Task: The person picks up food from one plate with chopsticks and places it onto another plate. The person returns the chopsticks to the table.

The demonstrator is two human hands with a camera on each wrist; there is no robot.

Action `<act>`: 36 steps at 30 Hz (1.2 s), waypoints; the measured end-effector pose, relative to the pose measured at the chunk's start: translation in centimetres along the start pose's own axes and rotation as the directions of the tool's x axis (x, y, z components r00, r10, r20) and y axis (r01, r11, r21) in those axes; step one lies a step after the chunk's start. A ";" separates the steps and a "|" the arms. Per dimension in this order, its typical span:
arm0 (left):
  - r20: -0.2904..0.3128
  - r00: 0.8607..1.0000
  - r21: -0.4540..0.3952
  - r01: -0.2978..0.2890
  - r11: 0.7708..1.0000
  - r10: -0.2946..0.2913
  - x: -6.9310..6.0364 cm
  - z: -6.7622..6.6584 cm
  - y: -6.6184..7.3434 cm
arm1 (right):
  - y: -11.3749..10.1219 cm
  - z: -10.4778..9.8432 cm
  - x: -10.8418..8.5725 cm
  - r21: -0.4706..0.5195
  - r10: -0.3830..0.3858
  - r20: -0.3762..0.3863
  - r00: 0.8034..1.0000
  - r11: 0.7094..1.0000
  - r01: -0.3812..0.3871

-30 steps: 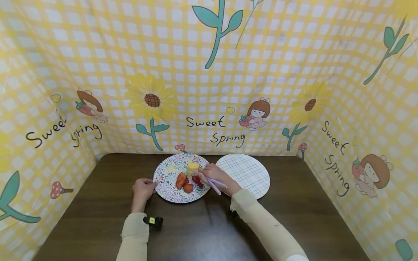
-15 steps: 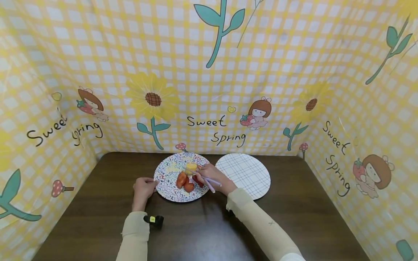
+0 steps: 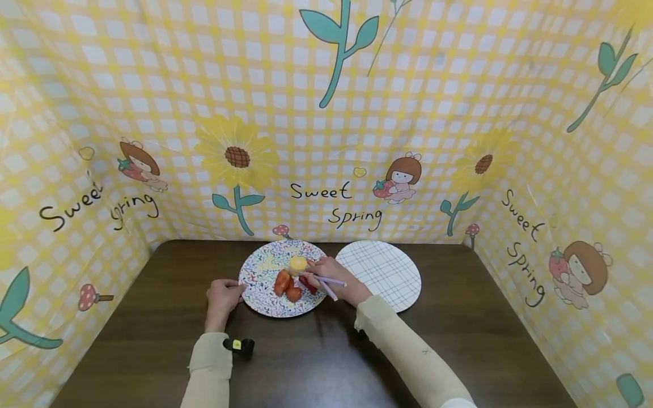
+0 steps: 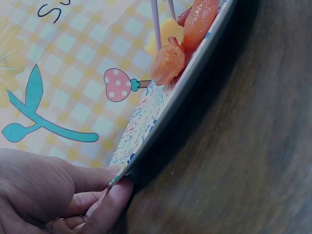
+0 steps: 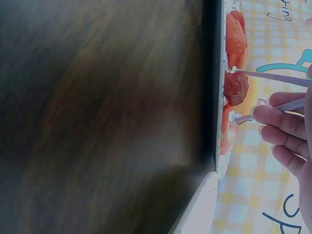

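Observation:
With its thumb and fingers, my left hand (image 3: 223, 299) pinches the left rim of a round plate (image 3: 257, 297) covered in coloured speckles. My right hand (image 3: 340, 277) holds a pair of lilac chopsticks (image 3: 334, 281) over that plate's right side. Glossy orange-red food pieces (image 3: 282, 282) lie at its middle, with a yellow round piece (image 3: 298, 264) behind them. A dark red piece (image 3: 308, 284) sits partly hidden by the right hand. In the right wrist view the chopsticks (image 5: 278, 78) stand apart, reaching down on either side of the dark red piece (image 5: 237, 89); whether they grip anything, I cannot tell.
Right of the speckled plate lies a white plate with a grid pattern (image 3: 390, 275), partly under the right forearm. Both plates are near the back of the dark wooden table (image 3: 285, 362). Yellow checked cloth (image 3: 316, 141) walls the back and sides.
The right hand and chopsticks have shifted slightly left, and the yellow piece has moved a little to the left. The left hand keeps its place at the plate's rim.

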State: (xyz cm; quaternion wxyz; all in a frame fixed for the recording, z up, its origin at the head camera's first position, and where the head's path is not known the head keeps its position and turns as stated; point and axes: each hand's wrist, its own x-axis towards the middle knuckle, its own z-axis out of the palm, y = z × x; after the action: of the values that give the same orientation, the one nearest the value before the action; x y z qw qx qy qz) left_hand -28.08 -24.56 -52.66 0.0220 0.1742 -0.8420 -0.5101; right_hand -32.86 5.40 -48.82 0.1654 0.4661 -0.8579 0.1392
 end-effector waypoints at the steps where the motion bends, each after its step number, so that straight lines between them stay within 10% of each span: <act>1: 0.000 1.000 -0.001 -0.005 1.000 0.005 0.0 0.0 0.0 | 0.0 -0.1 -0.1 0.009 0.000 -0.003 1.000 1.000 0.000; 9: -0.001 1.000 -0.031 -0.020 0.999 0.020 -0.1 0.0 -0.1 | -0.3 -1.8 -0.8 0.130 -0.047 -0.097 0.994 0.990 0.059; 18: 0.002 1.000 -0.014 0.003 1.000 -0.003 0.3 0.1 0.0 | -0.8 -4.4 -2.6 0.221 0.098 -0.124 0.987 0.973 -0.069; 28: 0.002 1.000 -0.007 -0.006 1.000 0.006 0.2 0.0 0.0 | 0.1 -9.2 -5.6 0.406 0.316 -0.251 0.915 0.892 -0.197; 36: -0.006 1.000 0.006 -0.013 1.000 0.013 0.2 -0.2 0.1 | 1.8 -12.9 -8.1 0.391 0.458 -0.157 0.875 0.842 -0.371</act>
State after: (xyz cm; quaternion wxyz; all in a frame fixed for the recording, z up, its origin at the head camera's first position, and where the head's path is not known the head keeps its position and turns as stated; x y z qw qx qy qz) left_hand -28.26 -24.74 -52.55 0.0274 0.1704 -0.8445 -0.5069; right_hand -28.27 17.55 -40.62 0.1501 0.2691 -0.8730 0.3781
